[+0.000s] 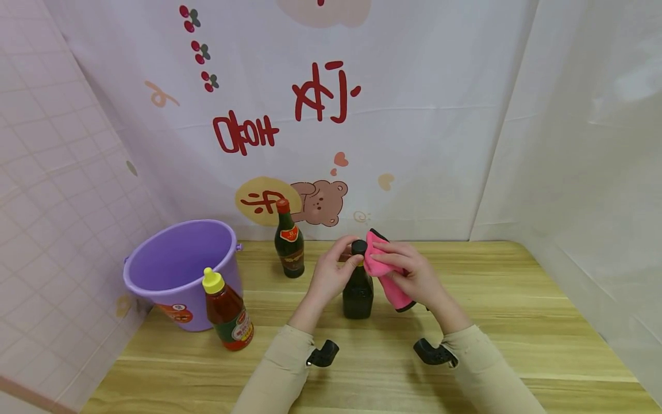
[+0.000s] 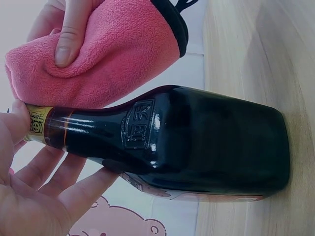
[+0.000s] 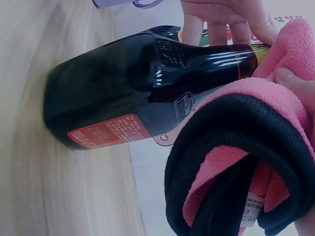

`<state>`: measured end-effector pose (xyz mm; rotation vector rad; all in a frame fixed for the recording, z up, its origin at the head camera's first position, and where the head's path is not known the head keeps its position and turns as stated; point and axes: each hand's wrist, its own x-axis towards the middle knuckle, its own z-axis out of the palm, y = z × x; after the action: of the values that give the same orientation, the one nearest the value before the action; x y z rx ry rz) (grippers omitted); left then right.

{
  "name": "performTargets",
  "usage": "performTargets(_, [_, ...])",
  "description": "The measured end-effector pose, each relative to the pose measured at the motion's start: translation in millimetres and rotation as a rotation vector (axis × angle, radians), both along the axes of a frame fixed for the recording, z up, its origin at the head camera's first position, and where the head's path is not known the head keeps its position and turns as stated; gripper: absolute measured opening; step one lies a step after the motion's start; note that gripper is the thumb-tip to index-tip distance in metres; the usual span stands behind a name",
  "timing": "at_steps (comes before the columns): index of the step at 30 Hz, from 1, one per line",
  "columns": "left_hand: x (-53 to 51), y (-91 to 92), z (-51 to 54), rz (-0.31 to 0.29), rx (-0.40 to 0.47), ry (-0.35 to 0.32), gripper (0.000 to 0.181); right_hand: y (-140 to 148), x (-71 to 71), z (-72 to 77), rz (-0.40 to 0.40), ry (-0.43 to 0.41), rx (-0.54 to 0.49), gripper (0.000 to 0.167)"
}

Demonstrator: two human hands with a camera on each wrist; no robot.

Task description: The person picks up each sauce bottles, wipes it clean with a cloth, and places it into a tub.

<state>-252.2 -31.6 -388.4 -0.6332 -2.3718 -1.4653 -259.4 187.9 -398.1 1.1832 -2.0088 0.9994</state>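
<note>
A dark square-shouldered bottle (image 1: pixel 358 298) with a black cap stands upright on the table; the left wrist view shows its body (image 2: pixel 221 142) and the right wrist view its red label (image 3: pixel 109 132). My left hand (image 1: pixel 331 275) grips the bottle at its neck and cap, thumb on the near side. My right hand (image 1: pixel 416 276) holds a folded pink cloth (image 1: pixel 395 292) with black edging, pressed against the right side of the neck. In the left wrist view the cloth (image 2: pixel 108 54) lies along the neck, the right thumb on top of it.
A purple bucket (image 1: pixel 191 310) stands at the left, with a yellow-capped red sauce bottle (image 1: pixel 227 316) beside it. Farther back is a green bottle with a red cap (image 1: pixel 289 244). A printed white curtain (image 1: pixel 414 144) hangs behind the wooden table (image 1: pixel 491 322).
</note>
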Motion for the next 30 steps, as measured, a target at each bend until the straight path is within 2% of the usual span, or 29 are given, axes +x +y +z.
performTargets(7, [-1.5, -0.5, -1.6, -0.002, 0.004, 0.020, 0.035, -2.3, -1.8, -6.7, -0.004, 0.088, -0.027, 0.049])
performTargets(18, [0.4, -0.1, 0.3, 0.002, -0.003, 0.023, 0.035, -1.3, -2.1, -14.4, -0.018, 0.030, -0.011, 0.048])
performTargets(25, [0.6, -0.1, 0.1, 0.000, 0.000, 0.011, 0.036, 1.2, -1.4, -19.5, 0.001, 0.059, 0.030, 0.052])
performTargets(30, [-0.2, -0.1, -1.6, -0.002, 0.004, 0.021, 0.036, 5.1, -2.4, -26.2, 0.018, 0.038, 0.076, 0.050])
